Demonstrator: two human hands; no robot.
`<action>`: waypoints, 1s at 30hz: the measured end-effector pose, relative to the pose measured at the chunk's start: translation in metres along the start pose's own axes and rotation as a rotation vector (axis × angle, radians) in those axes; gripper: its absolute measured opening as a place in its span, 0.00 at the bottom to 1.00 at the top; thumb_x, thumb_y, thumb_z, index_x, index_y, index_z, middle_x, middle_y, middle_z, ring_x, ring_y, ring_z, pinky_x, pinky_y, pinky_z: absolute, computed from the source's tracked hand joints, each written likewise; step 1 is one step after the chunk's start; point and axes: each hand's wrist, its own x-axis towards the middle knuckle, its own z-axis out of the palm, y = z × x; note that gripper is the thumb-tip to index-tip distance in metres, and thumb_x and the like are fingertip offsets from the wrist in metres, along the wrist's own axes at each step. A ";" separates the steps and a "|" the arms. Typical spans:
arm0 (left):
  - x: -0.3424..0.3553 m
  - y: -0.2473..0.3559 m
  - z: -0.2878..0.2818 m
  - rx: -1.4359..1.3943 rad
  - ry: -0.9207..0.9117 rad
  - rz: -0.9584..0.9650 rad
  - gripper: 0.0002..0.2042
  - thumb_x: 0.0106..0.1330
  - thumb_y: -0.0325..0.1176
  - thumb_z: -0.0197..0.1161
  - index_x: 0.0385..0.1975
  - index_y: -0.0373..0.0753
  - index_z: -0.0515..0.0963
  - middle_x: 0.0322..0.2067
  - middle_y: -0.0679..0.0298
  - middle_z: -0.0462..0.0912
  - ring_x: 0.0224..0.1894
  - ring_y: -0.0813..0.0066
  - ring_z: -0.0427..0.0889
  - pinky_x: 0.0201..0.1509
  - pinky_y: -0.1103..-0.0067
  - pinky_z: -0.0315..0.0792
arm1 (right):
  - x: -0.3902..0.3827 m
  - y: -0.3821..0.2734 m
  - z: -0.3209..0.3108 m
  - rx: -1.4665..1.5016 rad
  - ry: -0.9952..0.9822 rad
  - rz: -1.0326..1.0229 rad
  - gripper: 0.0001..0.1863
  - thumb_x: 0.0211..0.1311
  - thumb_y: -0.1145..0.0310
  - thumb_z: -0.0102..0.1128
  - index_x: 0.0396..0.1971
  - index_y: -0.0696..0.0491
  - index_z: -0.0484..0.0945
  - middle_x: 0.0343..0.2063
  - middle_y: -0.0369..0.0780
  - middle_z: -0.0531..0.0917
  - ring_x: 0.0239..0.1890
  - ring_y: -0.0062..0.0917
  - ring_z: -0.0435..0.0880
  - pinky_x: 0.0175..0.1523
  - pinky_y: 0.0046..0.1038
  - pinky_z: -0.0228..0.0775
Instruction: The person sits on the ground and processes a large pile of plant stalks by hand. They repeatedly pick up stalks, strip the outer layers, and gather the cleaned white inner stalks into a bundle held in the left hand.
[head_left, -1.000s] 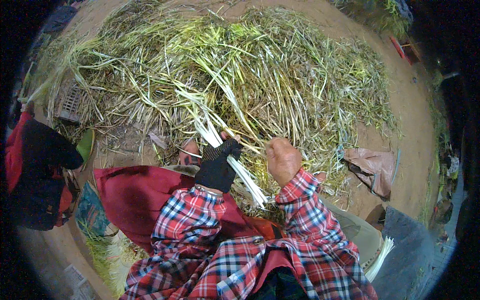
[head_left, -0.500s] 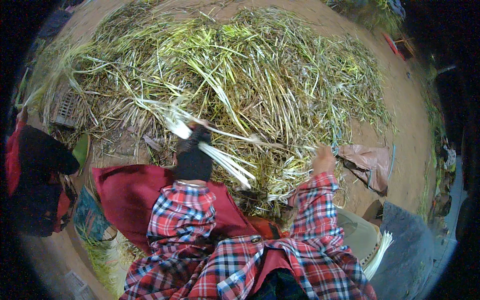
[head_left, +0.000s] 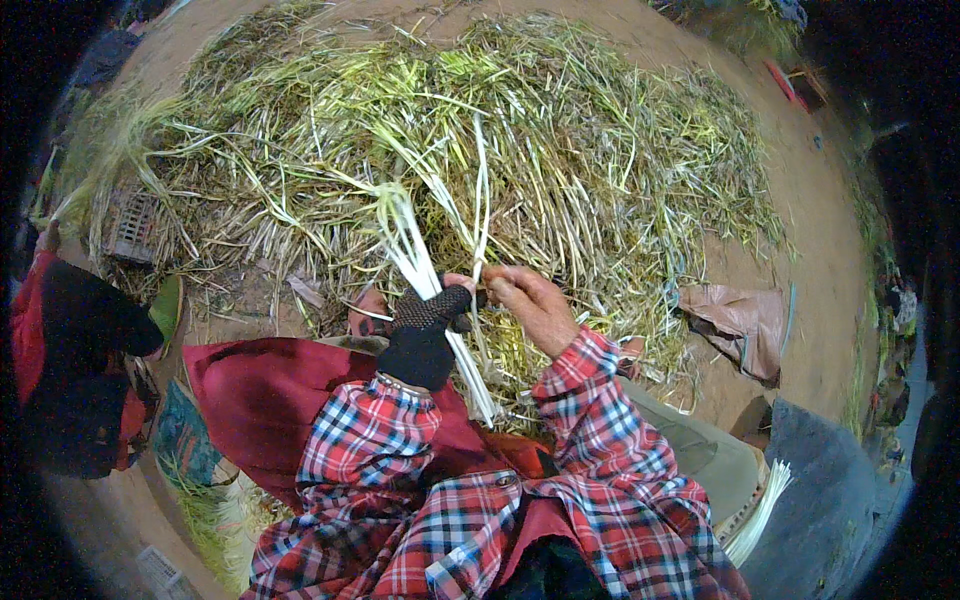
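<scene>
My left hand point(head_left: 425, 330), in a black fingerless glove with a dotted pattern, is closed around a bundle of pale white stalks point(head_left: 468, 378) with leafy green tops, held diagonally in front of me. My bare right hand point(head_left: 530, 305) is just right of it, fingers closed on a thin pale strand point(head_left: 480, 230) that runs upward beside the bundle. My two hands are close together over a wide, loose pile of green and straw-coloured stalks point(head_left: 590, 160).
A red cloth point(head_left: 245, 400) lies by my left arm, and someone in black and red point(head_left: 80, 370) is at the left. There are also a grey plastic crate point(head_left: 135, 225), a crumpled brown sack point(head_left: 735, 320), a white stalk bundle point(head_left: 755, 515) and a dark grey sheet point(head_left: 830, 470) at the lower right.
My right hand swung out to the right and is now back beside my left. The strand, stretched sideways half a second ago, now stands upright. My left hand and bundle have shifted rightward since then.
</scene>
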 end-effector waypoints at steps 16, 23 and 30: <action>0.011 -0.002 -0.020 -0.342 0.043 0.005 0.09 0.52 0.25 0.56 0.32 0.37 0.67 0.25 0.65 0.72 0.24 0.79 0.72 0.22 0.90 0.66 | -0.003 -0.012 -0.022 0.892 0.175 0.290 0.12 0.60 0.64 0.43 0.36 0.57 0.66 0.22 0.38 0.73 0.26 0.26 0.74 0.35 0.28 0.71; 0.015 0.012 -0.031 0.061 0.278 0.262 0.09 0.52 0.29 0.59 0.32 0.36 0.70 0.26 0.65 0.75 0.25 0.79 0.74 0.18 0.88 0.66 | -0.009 -0.005 -0.036 0.789 0.386 0.293 0.14 0.60 0.63 0.43 0.39 0.58 0.64 0.26 0.42 0.76 0.26 0.27 0.76 0.29 0.24 0.69; 0.003 -0.034 0.008 0.309 -0.040 0.230 0.10 0.45 0.23 0.63 0.24 0.38 0.68 0.25 0.64 0.75 0.29 0.78 0.75 0.30 0.82 0.70 | -0.003 -0.010 -0.008 0.754 0.286 0.370 0.11 0.60 0.65 0.43 0.36 0.56 0.65 0.26 0.40 0.75 0.28 0.25 0.76 0.26 0.21 0.69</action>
